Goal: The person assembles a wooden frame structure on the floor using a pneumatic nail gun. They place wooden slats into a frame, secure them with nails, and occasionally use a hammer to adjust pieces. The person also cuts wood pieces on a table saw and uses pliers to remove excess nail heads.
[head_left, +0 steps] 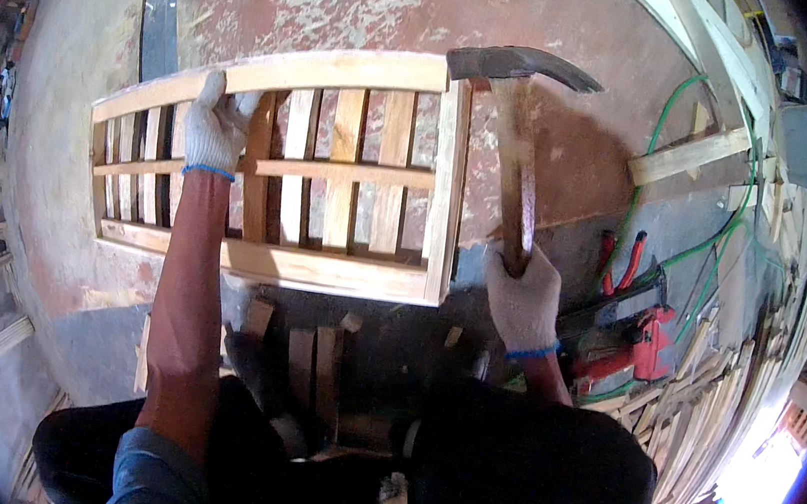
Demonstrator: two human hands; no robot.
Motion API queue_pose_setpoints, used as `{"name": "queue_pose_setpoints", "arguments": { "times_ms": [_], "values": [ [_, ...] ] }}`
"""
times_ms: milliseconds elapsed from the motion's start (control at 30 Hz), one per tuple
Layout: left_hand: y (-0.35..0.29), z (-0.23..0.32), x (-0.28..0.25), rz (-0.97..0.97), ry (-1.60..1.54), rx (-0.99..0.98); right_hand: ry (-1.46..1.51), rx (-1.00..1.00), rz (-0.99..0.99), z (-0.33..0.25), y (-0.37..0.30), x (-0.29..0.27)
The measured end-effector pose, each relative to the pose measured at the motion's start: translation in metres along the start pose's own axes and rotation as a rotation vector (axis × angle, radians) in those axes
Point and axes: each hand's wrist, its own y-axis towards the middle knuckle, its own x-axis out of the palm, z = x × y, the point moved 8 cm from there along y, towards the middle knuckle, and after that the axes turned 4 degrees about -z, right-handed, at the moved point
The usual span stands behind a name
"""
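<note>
A claw hammer [516, 155] is raised in my right hand [525, 305], which wears a white knit glove with a blue cuff. Its dark head hangs over the far right corner of a slatted wooden frame [336, 271]; whether it touches the wood I cannot tell. The frame lies on the floor, with light outer rails, one long middle bar and several cross slats. My left hand [214, 128], gloved alike, grips the far rail left of its middle, with the forearm reaching across the near rail. Some of its fingers are hidden behind the wood.
Red-handled pliers [621, 264] and a red tool [652, 343] lie to the right, near a green cord [664, 118]. A wooden plank [689, 156] lies farther back. Thin wood strips [695, 419] are piled at the right, and short offcuts [314, 367] lie by my legs.
</note>
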Motion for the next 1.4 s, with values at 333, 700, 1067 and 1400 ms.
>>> {"name": "queue_pose_setpoints", "arguments": {
  "times_ms": [333,700,1067,1400],
  "values": [
    [-0.004,-0.009,-0.001,0.032,0.000,-0.046,-0.127,-0.024,-0.040,0.010,0.013,0.009],
    [-0.004,-0.014,0.006,0.049,0.015,-0.037,0.047,0.049,-0.134,0.038,0.018,0.013],
    [-0.010,-0.010,0.012,0.195,-0.043,0.007,0.139,0.148,-0.115,0.052,0.041,-0.014],
    [-0.136,0.010,0.215,0.089,-0.198,-0.227,0.750,-0.177,-0.237,-0.140,-0.016,-0.088]
  ]
}}
